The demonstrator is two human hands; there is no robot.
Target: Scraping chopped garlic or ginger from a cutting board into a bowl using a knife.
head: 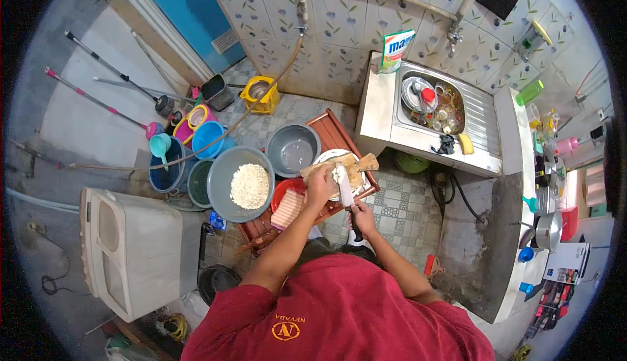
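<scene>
My right hand (362, 219) grips the black handle of a wide-bladed kitchen knife (345, 189). Its blade points away from me, over a worn wooden cutting board (368, 162). My left hand (319, 185) is at the board's left part, close to some chopped white food (338, 171) beside the blade; whether its fingers hold a piece cannot be made out. Under the board is a white plate or basin (329, 154), partly hidden. Left of my left forearm, a red basin (289, 184) contains a pale ribbed slab (288, 208). A grey basin (215, 184) holds many small white pieces (250, 186).
A second grey basin (293, 151) sits on the reddish wooden bench (338, 127). A hose (245, 116) runs across several buckets at left. To the right is a steel sink (477, 111) with dishes and jars. A white washing machine (142, 243) stands at lower left.
</scene>
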